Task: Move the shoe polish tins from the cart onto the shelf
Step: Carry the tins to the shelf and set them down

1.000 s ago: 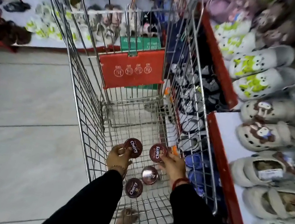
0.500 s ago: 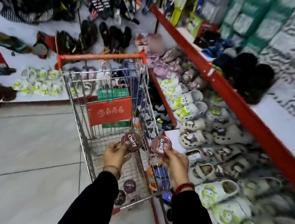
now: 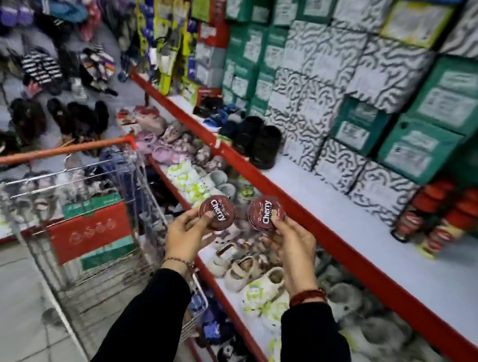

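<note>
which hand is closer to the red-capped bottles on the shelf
Right. The right hand, holding a tin, is nearer the red-capped bottles, which stand further right on the upper shelf. The left hand with its tin is farther, beside the cart.

1. The cart (image 3: 89,227) stands on the floor, left of the shelf (image 3: 347,247).
2. Two tins, the left tin (image 3: 217,212) and the right tin (image 3: 266,213), sit side by side, in front of the shelf edge.
3. Stacked boxes (image 3: 360,84) line the back of the shelf.
4. Bottles (image 3: 436,215) stand on the shelf, right of the tins.
5. Slippers (image 3: 253,276) lie on the lower shelf beneath.
</note>
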